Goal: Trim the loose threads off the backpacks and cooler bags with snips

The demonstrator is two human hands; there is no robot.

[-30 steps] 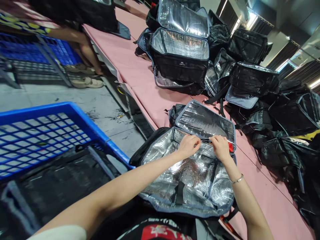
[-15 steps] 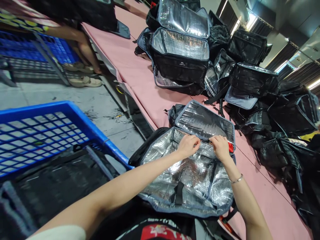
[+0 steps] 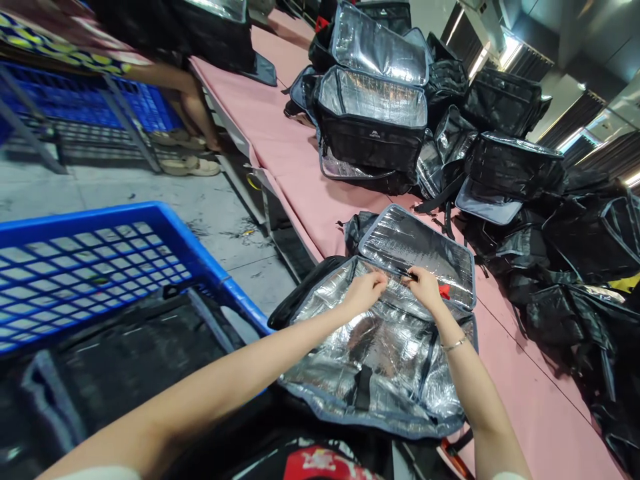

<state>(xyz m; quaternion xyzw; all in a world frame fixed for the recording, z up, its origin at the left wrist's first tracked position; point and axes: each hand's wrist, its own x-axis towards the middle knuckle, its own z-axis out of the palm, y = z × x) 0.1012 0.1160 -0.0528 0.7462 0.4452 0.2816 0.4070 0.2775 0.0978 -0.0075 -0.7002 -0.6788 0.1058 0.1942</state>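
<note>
An insulated bag with a shiny silver lining (image 3: 395, 340) lies wide open in front of me, its lid (image 3: 420, 250) folded back. At the seam between lid and body, the fingers of my left hand (image 3: 367, 292) are pinched together; whatever they grip is hidden. Just to its right, my right hand (image 3: 424, 288) is closed with a small dark piece (image 3: 412, 275) at its fingertips, too small to name. A red piece (image 3: 444, 291) shows beside that hand. A black strap (image 3: 363, 388) lies inside the bag near my body.
On the pink-covered table (image 3: 520, 360), another open silver-lined bag (image 3: 373, 140) stands beyond mine. Several black bags (image 3: 515, 163) are heaped along the right. A blue crate (image 3: 200, 257) holding a black bag stands at my left. Across the table's left edge, a person's leg (image 3: 193, 107) shows.
Both hands have shifted left along the bag's seam, and the red piece has moved with my right hand. The view has turned slightly, so the table and bags appear farther right.
</note>
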